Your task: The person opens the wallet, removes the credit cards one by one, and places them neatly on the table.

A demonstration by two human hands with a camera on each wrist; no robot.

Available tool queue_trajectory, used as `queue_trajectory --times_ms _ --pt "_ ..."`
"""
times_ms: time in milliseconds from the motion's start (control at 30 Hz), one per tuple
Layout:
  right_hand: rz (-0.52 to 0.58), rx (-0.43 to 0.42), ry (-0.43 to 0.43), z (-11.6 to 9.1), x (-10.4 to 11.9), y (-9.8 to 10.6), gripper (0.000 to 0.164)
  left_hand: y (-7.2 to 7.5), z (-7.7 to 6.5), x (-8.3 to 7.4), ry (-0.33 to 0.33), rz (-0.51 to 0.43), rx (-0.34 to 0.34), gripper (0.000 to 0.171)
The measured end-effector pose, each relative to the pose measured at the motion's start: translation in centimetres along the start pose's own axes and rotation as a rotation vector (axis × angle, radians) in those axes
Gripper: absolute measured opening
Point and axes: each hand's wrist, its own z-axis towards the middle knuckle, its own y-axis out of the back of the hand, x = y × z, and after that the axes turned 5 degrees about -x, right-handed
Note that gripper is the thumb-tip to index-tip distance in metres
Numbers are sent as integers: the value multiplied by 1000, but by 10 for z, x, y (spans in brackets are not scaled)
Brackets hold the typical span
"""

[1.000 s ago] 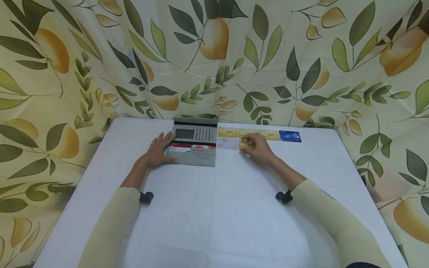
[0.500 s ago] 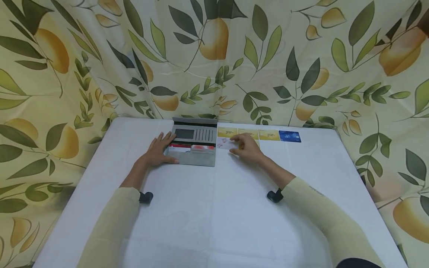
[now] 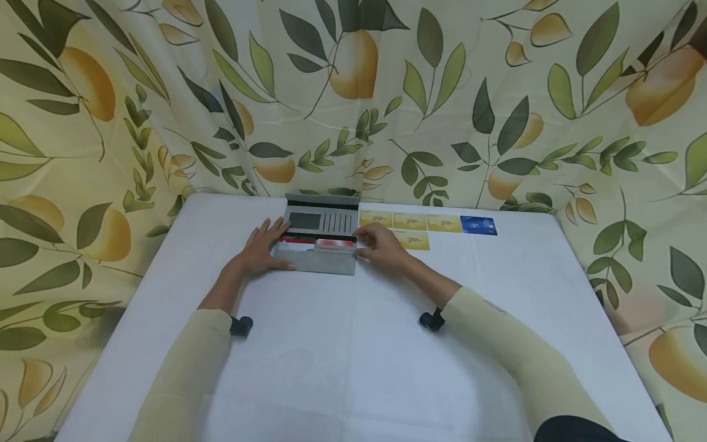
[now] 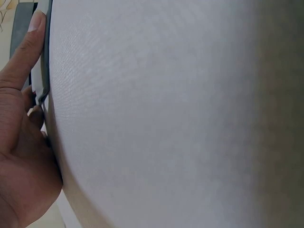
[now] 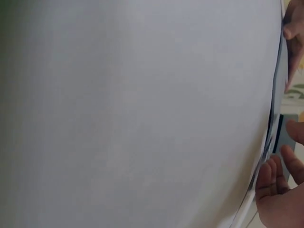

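From my head feed I judge the step in hand as squaring up the open grey wallet (image 3: 324, 265) with the cards laid out beside it; the next move calls for a light right-side touch while the left braces. My left hand (image 3: 259, 250) is on the wallet's left side, fingers spread. My right hand (image 3: 382, 247) is at its right edge, index finger and thumb apart; I cannot tell whether they pinch anything. The wallet lies flat at the far side of the white surface (image 3: 353, 350), its fold and each panel's long axis running left to right. The yellow cards (image 3: 410, 221) and the blue card (image 3: 479, 226) to its right lie lengthwise the same way.
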Motion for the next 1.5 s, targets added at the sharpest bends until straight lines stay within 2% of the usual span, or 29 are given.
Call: queue_trajectory --times_ms 267,433,633,967,1133,1500 --pt "-70 29 14 11 11 -13 36 0 1 -2 5 -2 1 115" --pt "-127 67 14 17 14 -17 31 -1 0 -2 11 -15 8 115" --pt "-159 100 25 21 15 -18 33 -2 1 -1 23 -2 9 116" --pt "-79 104 -11 25 17 -21 23 -2 1 -1 -1 -7 -5 117" --pt "-37 80 -44 25 20 -22 6 -3 2 1 5 9 -3 116" --pt "-16 7 -159 29 24 -23 8 -2 3 2 26 22 4 117"
